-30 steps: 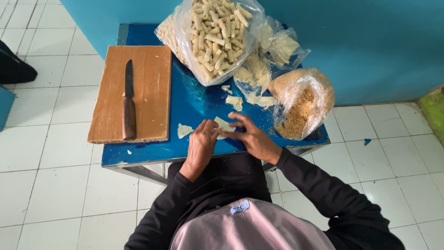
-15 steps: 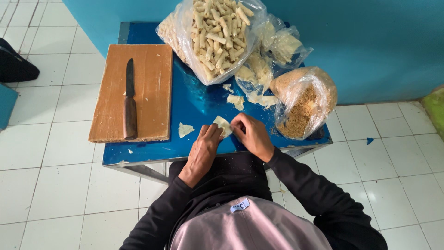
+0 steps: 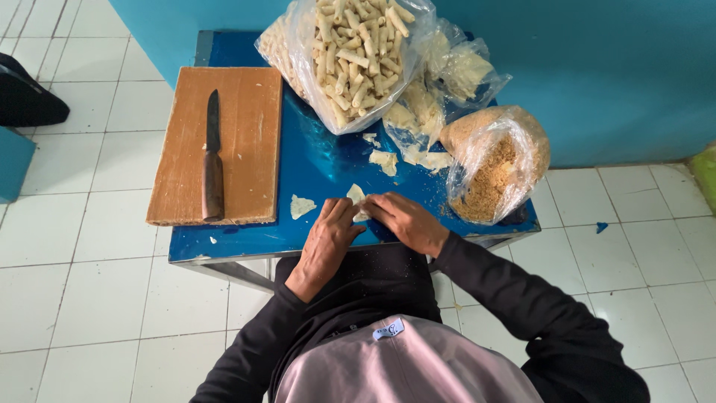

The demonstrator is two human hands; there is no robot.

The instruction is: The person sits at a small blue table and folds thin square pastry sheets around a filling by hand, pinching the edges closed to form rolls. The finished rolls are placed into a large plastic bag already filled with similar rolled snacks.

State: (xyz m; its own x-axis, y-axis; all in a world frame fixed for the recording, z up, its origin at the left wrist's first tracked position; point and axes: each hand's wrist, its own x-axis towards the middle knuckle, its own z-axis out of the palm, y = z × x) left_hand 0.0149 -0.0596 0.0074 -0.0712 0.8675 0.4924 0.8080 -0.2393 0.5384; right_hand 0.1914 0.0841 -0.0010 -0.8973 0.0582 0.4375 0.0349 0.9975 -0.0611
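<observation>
Since a moment ago both hands have closed together: the left hand (image 3: 328,237) and right hand (image 3: 401,221) now pinch one pale wrapper sheet (image 3: 358,198) flat on the blue table (image 3: 328,160), at 6 o'clock from the bag of rolls (image 3: 350,52), apparently to roll it.

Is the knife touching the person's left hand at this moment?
Apart. The head view shows the knife lying on the wooden board, with bare blue table between it and the left hand, which rests on a pale wrapper.
</observation>
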